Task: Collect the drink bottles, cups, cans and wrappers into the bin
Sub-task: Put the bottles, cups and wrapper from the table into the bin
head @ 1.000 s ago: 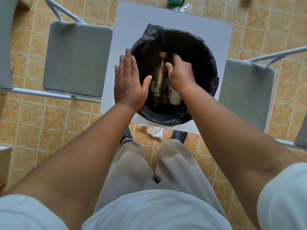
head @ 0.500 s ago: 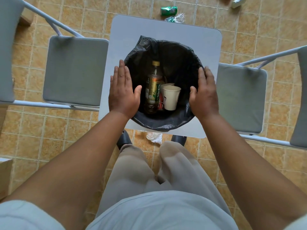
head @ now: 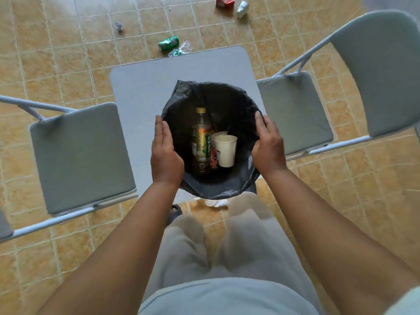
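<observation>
A bin with a black liner [head: 227, 87] stands on a small grey table [head: 145, 92], at its near edge. Inside stand a tea bottle [head: 201, 142], a white paper cup [head: 225, 151] and something red [head: 213, 159] between them. My left hand [head: 164, 153] presses flat against the bin's left side, fingers straight. My right hand [head: 268, 144] curves round the right rim and grips it. On the floor beyond the table lie a green can [head: 168, 43], a clear wrapper [head: 181, 49], a red wrapper [head: 224, 2], a white crumpled container [head: 242, 9] and a small scrap [head: 118, 26].
Grey folding chairs flank the table, one at the left [head: 79, 155] and one at the right [head: 295, 114]. A white crumpled wrapper [head: 216, 203] lies on the tiled floor under the table's near edge, just in front of my legs.
My right hand left the cup inside the bin, came out and moved to the right rim. My left hand turned edge-on against the bin's side. The bin now sits nearer the table's front edge.
</observation>
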